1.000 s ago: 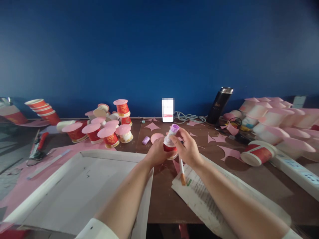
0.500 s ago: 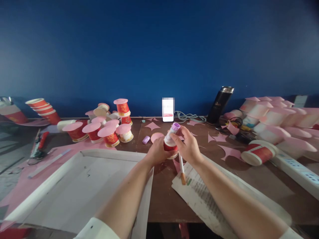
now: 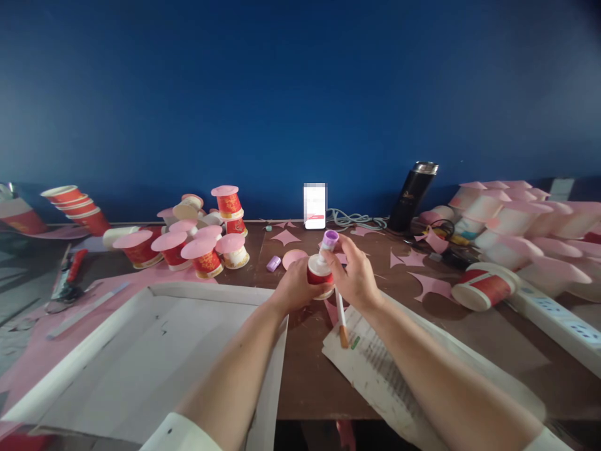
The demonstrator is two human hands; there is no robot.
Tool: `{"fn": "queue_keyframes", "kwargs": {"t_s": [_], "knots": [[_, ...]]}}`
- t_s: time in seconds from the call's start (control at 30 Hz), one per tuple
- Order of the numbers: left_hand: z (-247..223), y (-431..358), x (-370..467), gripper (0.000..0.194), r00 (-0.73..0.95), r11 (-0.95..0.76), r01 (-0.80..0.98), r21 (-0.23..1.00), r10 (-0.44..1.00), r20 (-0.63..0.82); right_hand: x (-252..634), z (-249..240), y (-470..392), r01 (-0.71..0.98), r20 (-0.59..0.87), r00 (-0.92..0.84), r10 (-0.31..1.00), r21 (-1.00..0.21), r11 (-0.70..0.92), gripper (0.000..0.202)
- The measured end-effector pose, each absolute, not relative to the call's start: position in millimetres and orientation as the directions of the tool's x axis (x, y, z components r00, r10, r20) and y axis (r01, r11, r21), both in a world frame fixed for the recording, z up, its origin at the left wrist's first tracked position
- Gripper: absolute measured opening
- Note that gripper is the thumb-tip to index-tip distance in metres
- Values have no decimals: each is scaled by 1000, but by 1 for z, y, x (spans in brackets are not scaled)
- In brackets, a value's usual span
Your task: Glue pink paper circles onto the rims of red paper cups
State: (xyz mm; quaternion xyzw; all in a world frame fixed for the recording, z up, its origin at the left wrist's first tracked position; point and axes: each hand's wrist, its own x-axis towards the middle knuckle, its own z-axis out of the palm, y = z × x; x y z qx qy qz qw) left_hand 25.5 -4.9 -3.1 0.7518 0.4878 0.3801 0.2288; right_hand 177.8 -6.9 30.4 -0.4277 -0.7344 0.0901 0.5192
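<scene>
My left hand (image 3: 299, 285) is wrapped round a red paper cup (image 3: 318, 277) whose pale flat end faces up. Above that end, my right hand (image 3: 352, 270) grips a purple-and-white glue stick (image 3: 330, 241), its purple rim tilted upward. Its lower end is over the cup's pale surface; whether they touch I cannot tell. Just behind my left hand lies a pink paper disc (image 3: 293, 258), with a small purple cap (image 3: 273, 263) to its left. A white brush with a brown tip (image 3: 343, 329) rests below my right hand.
Cups topped with pink discs (image 3: 203, 254) stand at the left, behind a white tray (image 3: 188, 290). A lit phone (image 3: 315, 207) and black flask (image 3: 413, 197) stand at the back. More cups (image 3: 516, 216) and a power strip (image 3: 558, 319) are at the right, paper scraps (image 3: 432, 285) between.
The glue stick has shifted slightly right over the cup, showing more of the cup's pale top. Both hands keep their hold, and the whole view has moved slightly.
</scene>
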Motion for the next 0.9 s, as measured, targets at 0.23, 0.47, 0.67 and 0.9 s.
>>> {"fn": "queue_keyframes", "kwargs": {"t_s": [0.23,0.47,0.67,0.9], "knots": [[-1,-5,26,39,230,-408,567,715,913,339,181,35,-10,392,651,87,754,-718,575,28],[-2,-5,27,38,238,-423,545,724,906,350,181,33,-9,562,713,-147,685,-510,651,30],[3,-7,27,39,231,-396,546,738,918,322,186,33,-7,483,732,107,673,-630,609,27],[2,-7,28,39,217,-385,559,734,923,318,183,30,-7,690,743,-43,668,-462,557,29]]}}
